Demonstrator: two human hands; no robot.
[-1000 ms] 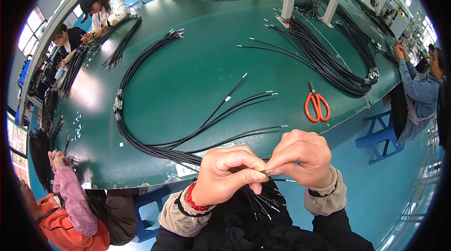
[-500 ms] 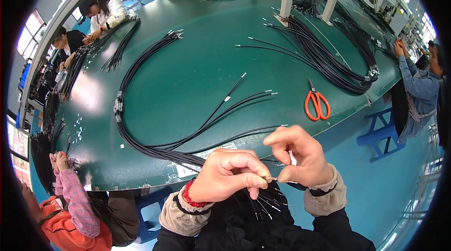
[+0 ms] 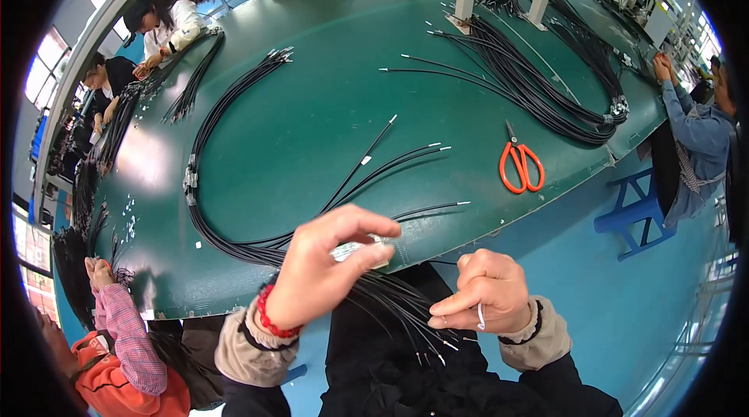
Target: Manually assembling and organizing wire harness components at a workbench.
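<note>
At table edge [image 3: 437, 241], left hand [image 3: 328, 265] on pale label [image 3: 360, 251]

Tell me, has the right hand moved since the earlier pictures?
Yes. The right hand has dropped away from the left hand, lower below the green table's edge.

A small whitish, rectangular label [image 3: 360, 251] sits pinched between thumb and forefinger of the left hand [image 3: 328, 261], just below the near edge of the green surface [image 3: 312, 120], toward 6 o'clock from the picture's centre. A tiny white tag [image 3: 365, 159] clings to one black cable [image 3: 367, 156] lying on the surface near the centre. Small white slips [image 3: 129, 222] lie scattered along the surface's edge at 9 o'clock. What any of them bears is too small to make out. No packages or screens show.
</note>
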